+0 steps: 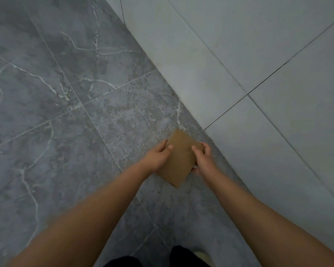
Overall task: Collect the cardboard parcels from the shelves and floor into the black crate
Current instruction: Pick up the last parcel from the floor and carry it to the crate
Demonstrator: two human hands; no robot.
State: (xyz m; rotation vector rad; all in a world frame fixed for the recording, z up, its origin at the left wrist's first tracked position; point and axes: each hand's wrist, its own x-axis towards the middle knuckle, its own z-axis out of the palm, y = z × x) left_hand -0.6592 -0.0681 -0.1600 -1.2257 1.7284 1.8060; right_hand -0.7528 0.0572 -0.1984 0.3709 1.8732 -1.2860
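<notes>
A flat brown cardboard parcel (pixel 179 158) is held over the grey marble floor, close to the foot of the wall. My left hand (pixel 157 157) grips its left edge, thumb on top and fingers curled underneath. My right hand (pixel 203 158) grips its right edge the same way. Both arms reach forward from the bottom of the view. The black crate and the shelves are out of view.
A pale tiled wall (pixel 258 64) runs diagonally from top centre to the lower right, meeting the dark marble floor (pixel 66 93). My dark trouser legs and a light shoe (pixel 201 254) show at the bottom edge.
</notes>
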